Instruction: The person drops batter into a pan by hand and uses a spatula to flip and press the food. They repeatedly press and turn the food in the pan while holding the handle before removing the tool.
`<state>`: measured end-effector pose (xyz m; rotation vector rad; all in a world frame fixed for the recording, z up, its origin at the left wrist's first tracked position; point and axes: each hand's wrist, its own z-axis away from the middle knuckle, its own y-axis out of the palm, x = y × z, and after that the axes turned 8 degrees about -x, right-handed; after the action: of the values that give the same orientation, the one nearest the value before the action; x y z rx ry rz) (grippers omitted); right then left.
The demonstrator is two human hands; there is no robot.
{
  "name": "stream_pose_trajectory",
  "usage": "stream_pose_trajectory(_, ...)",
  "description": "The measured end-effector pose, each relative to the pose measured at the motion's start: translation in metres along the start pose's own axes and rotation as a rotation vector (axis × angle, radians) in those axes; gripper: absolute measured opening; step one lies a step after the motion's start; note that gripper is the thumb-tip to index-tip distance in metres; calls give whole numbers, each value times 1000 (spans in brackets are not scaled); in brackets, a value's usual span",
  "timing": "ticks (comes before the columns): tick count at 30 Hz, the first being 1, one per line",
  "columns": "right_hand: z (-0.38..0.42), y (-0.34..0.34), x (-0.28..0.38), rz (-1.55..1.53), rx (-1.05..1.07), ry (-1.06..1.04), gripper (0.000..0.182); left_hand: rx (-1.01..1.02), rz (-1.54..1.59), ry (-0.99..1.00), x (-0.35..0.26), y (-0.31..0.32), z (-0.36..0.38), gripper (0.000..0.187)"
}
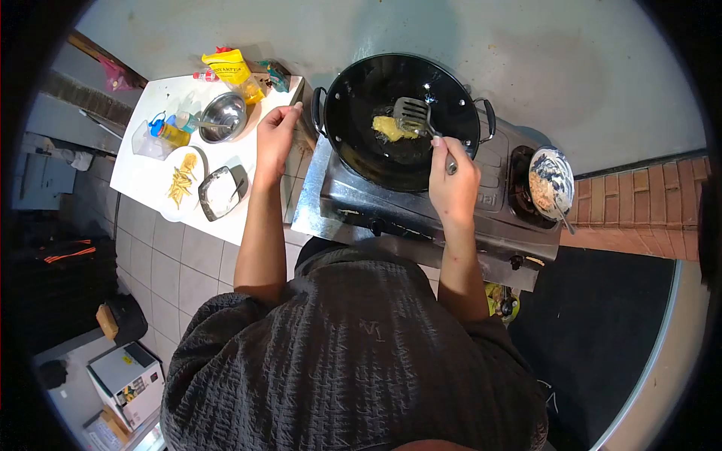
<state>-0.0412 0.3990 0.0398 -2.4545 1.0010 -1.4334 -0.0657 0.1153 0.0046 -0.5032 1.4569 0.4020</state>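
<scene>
My right hand (455, 180) is closed around the handle of a slotted spatula (412, 110). Its slotted head is down in a black two-handled wok (357, 94), right at a yellow piece of frying food (386, 128). A little shiny oil shows around the food. My left hand (277, 143) hovers left of the wok, near its left handle (317, 111) but apart from it. Its fingers are curled with the thumb against them, and nothing shows in them. Under the wok stands a metal gas stove (361, 201).
On the white table (143, 184) at left are a plate of fried pieces (180, 180), a square dish of white powder (219, 194), a steel bowl (223, 113), bottles and a yellow packet (228, 69). A bowl with a spoon (551, 180) sits on the stove's right burner.
</scene>
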Motion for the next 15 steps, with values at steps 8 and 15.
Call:
stream_pose_trajectory(8, -9, -6, 4, 81, -15, 28, 19, 3, 10, 15, -1, 2, -2, 23)
stream_pose_trajectory(15, -4, -1, 3, -38, -76, 21, 18, 8, 25, 10, -6, 4, -1, 24)
